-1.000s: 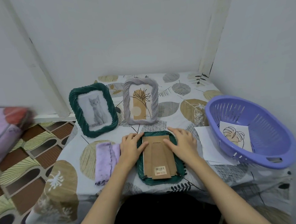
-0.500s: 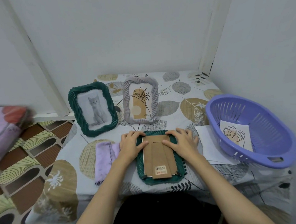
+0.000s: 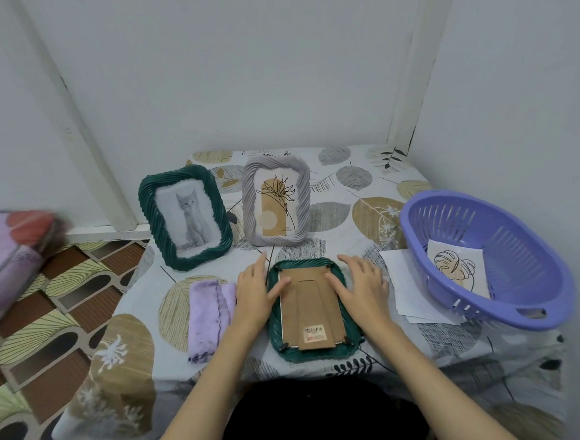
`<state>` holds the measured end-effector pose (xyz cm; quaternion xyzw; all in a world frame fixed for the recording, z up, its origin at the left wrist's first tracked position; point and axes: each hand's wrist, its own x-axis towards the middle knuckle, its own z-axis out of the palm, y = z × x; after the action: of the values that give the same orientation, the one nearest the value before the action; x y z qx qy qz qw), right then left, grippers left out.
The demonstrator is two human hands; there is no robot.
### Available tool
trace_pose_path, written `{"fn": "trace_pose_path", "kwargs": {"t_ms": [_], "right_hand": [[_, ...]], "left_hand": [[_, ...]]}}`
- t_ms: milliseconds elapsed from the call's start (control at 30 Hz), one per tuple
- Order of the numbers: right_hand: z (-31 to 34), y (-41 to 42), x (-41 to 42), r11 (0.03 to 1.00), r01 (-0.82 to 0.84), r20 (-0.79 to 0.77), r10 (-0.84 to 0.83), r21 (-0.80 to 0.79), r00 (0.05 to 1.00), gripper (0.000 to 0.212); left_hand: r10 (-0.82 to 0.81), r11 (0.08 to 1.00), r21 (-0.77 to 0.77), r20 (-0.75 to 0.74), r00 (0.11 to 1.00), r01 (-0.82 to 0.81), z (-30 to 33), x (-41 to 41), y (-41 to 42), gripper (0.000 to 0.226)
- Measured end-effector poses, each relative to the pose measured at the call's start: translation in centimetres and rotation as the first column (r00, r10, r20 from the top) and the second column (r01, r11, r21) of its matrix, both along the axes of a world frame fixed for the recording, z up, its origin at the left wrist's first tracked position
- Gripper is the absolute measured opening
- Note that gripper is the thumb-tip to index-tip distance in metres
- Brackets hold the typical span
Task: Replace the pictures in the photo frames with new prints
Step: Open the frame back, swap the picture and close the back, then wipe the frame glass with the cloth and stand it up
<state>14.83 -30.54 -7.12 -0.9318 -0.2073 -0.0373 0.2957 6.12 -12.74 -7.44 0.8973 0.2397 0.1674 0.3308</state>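
Observation:
A green photo frame lies face down at the table's front, its brown cardboard back and folded stand facing up. My left hand rests flat on the frame's left edge, thumb on the backing. My right hand lies on its right edge, thumb on the backing too. Behind stand a green frame with a cat picture and a grey frame with a plant print. A leaf print lies inside the purple basket.
A folded lilac cloth lies left of the face-down frame. White paper sheets lie between that frame and the basket. A leaf-patterned cloth covers the table, which sits in a wall corner. Patterned floor and bedding are to the left.
Both hands have slid slightly outward and forward along the frame's edges, fingers now spread flatter. The frame itself has not moved.

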Motion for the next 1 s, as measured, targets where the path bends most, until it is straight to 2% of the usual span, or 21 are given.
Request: {"fn": "trace_pose_path", "kwargs": {"t_ms": [67,133,167,200,233,300,333,367,433,500,567,600,633,700,767,800,833,867,900,933,1000], "right_hand": [[-0.1,-0.7,-1.3,0.991,0.023,-0.001,-0.023,0.133,1.0,0.04],[0.0,-1.2,-2.6,0.966,-0.001,-0.119,0.033,0.26,0.992,0.039],[0.3,-1.3,-3.4,0.965,-0.024,-0.177,0.073,0.261,0.981,0.043],[0.8,-1.5,-4.3,0.979,-0.063,-0.189,0.1,0.193,0.977,0.051],[1.4,-1.5,-5.2,0.99,-0.112,-0.161,0.124,0.08,0.979,0.062],[3.1,-1.0,-7.1,0.973,-0.211,-0.057,0.206,-0.095,0.977,0.079],[3.8,-0.7,-8.0,0.956,-0.249,-0.021,0.249,-0.156,0.968,0.082],[4.4,-0.3,-8.9,0.938,-0.273,-0.001,0.28,-0.212,0.96,0.083],[5.2,0.0,-9.7,0.901,-0.273,0.014,0.295,-0.338,0.955,0.08],[5.9,-0.2,-9.7,0.89,-0.227,0.012,0.252,-0.395,0.968,0.075],[6.5,-0.7,-9.3,0.921,-0.186,0.052,0.216,-0.341,0.975,0.071],[6.8,-0.9,-9.1,0.945,-0.178,0.086,0.209,-0.273,0.974,0.068],[7.3,-1.2,-8.9,0.97,-0.18,0.109,0.199,-0.161,0.974,0.064],[8.5,-1.8,-8.3,0.973,-0.184,0.067,0.176,0.141,0.982,0.056],[9.4,-2.4,-7.8,0.862,-0.133,-0.073,0.192,0.489,0.979,0.049],[9.5,-2.6,-7.6,0.777,-0.081,-0.144,0.216,0.624,0.966,0.05],[9.3,-2.6,-7.4,0.706,-0.025,-0.205,0.239,0.708,0.949,0.051],[8.9,-2.6,-7.4,0.662,0.025,-0.259,0.257,0.749,0.931,0.05],[8.3,-2.5,-7.4,0.65,0.065,-0.305,0.264,0.757,0.915,0.049],[7.6,-2.5,-7.5,0.671,0.085,-0.341,0.26,0.737,0.903,0.048],[6.1,-2.7,-7.6,0.774,0.049,-0.377,0.25,0.631,0.892,0.049]], "left_hand": [[0.062,0.997,-0.05,0.021,0.998,-0.06,0.7,-0.7,-0.8,0.061],[0.076,0.979,-0.191,0.02,0.997,-0.071,1.3,-1.4,-1.7,0.053],[0.091,0.949,-0.303,0.013,0.996,-0.083,1.7,-1.7,-2.1,0.052],[0.115,0.892,-0.442,0.019,0.993,-0.095,2.2,-1.9,-2.3,0.049],[0.145,0.793,-0.603,0.045,0.988,-0.089,2.8,-2.0,-2.5,0.047],[0.215,0.46,-0.888,0.088,0.973,-0.021,4.1,-2.1,-2.8,0.046],[0.243,0.307,-0.951,0.103,0.965,0.024,4.8,-2.2,-2.9,0.049],[0.259,0.202,-0.977,0.116,0.959,0.064,5.4,-2.3,-2.9,0.052],[0.262,0.071,-0.986,0.162,0.951,0.149,6.1,-2.3,-2.9,0.056],[0.234,-0.003,-0.971,0.234,0.944,0.241,6.6,-2.3,-3.0,0.055],[0.196,-0.002,-0.951,0.301,0.933,0.308,6.9,-2.4,-3.2,0.051],[0.186,0.032,-0.948,0.316,0.93,0.316,6.8,-2.5,-3.4,0.047],[0.178,0.089,-0.949,0.313,0.933,0.302,6.6,-2.6,-3.6,0.044],[0.163,0.277,-0.939,0.252,0.954,0.201,5.7,-2.8,-4.1,0.04],[0.102,0.451,-0.884,0.189,0.977,0.124,4.8,-3.3,-4.8,0.048],[0.063,0.468,-0.873,0.187,0.98,0.136,4.3,-3.5,-5.2,0.055],[0.045,0.435,-0.888,0.189,0.981,0.151,4.1,-3.6,-5.6,0.062],[0.062,0.387,-0.907,0.202,0.977,0.163,3.9,-3.9,-6.0,0.069],[0.097,0.392,-0.905,0.216,0.972,0.162,3.6,-4.0,-5.8,0.075],[0.12,0.467,-0.873,0.219,0.968,0.14,3.2,-4.2,-5.4,0.081],[0.08,0.669,-0.739,0.171,0.982,0.075,2.6,-4.6,-4.3,0.094]]}}
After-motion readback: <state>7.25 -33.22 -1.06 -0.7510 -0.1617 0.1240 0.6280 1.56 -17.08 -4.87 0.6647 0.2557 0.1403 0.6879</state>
